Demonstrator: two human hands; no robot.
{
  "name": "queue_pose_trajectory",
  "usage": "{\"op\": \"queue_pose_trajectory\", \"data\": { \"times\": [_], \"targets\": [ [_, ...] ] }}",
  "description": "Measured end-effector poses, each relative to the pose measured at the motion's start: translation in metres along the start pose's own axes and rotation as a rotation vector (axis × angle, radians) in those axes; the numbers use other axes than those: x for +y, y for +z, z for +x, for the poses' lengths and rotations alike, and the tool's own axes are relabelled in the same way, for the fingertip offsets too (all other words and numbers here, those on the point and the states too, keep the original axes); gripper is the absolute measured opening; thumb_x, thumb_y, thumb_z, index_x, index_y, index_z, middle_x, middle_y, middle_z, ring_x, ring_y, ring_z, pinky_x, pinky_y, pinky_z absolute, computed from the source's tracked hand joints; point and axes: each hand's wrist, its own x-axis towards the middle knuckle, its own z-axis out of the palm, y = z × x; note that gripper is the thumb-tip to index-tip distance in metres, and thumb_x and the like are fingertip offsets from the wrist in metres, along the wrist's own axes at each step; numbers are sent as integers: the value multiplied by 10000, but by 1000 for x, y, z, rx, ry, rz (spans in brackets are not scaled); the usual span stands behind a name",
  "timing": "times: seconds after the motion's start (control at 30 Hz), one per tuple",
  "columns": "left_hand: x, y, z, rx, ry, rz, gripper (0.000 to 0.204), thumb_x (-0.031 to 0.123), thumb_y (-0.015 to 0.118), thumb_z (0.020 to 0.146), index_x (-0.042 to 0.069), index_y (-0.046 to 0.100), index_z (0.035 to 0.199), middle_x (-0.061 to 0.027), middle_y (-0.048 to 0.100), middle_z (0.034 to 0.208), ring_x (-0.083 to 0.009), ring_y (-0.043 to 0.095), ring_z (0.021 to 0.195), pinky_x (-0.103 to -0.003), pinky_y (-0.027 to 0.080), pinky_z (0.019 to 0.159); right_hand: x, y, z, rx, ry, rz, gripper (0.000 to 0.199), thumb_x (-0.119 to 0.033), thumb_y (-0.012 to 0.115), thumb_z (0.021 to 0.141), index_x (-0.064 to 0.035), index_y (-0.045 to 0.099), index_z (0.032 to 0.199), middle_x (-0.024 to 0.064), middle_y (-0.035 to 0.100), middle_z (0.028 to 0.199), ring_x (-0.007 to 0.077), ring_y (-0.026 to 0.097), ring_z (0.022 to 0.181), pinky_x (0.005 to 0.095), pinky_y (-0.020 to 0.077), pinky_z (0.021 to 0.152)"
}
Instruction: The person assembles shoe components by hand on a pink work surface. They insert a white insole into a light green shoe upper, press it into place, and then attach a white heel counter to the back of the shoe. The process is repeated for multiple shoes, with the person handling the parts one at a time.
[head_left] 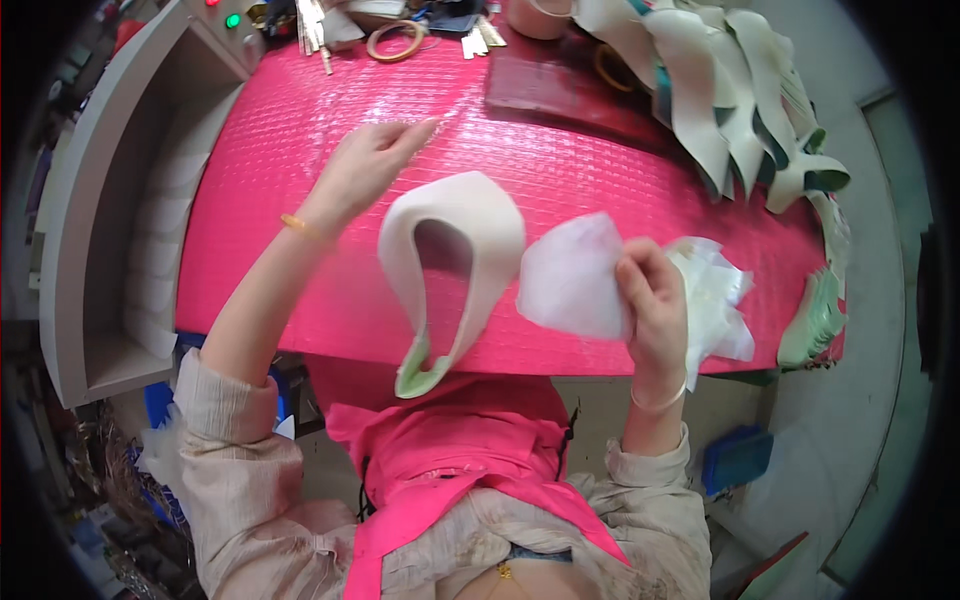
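Note:
A cream U-shaped shoe upper piece with a pale green end lies on the pink table cover, its green end hanging over the near edge. My left hand hovers just beyond its upper left, fingers apart and pinched lightly at the tips, holding nothing I can make out. My right hand grips a thin translucent white sheet to the right of the cream piece. Under that hand lies a small stack of similar white sheets.
A row of cream and green upper pieces drapes along the table's right side. A dark red mat, rolls of tape and small tools sit at the far edge. A grey shelf unit stands on the left.

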Motion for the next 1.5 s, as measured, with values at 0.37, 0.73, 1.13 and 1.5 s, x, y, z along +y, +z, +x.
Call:
{"op": "queue_pose_trajectory", "data": {
  "times": [0.37, 0.73, 1.13, 1.5],
  "targets": [
    [-100, 35, -147, 112, -162, -94, 551, 167, 688, 759, 53, 415, 1224, -113, 603, 875, -261, 613, 716, -361, 499, 647, 116, 81, 31, -11, 736, 603, 215, -199, 377, 959, -32, 469, 1059, 118, 552, 1099, 211, 576, 986, 356, 503, 837],
    [-112, 14, -140, -213, -583, -985, 255, 240, 505, 904, -5, 574, 894, -60, 587, 721, -148, 610, 585, -258, 475, 485, 131, 117, 69, -142, 363, -478, 205, -197, 625, 825, 4, 587, 807, 65, 628, 717, 94, 578, 677, 240, 429, 580],
    [-104, 26, -139, 29, -559, -811, 224, 187, 548, 895, 10, 498, 768, -46, 522, 499, -84, 448, 309, -201, 309, 277, 125, 139, 83, 30, 487, -772, 301, -262, 682, 753, 28, 601, 744, 106, 584, 561, 153, 578, 489, 299, 432, 432],
    [-86, 9, -134, 74, -200, 543, 251, 258, 612, 793, 41, 561, 908, -128, 620, 990, -276, 600, 906, -402, 487, 722, 129, 136, 96, -101, 376, -1023, 333, -284, 682, 735, 21, 559, 682, 148, 574, 570, 271, 600, 523, 377, 457, 484]
  ]
}}
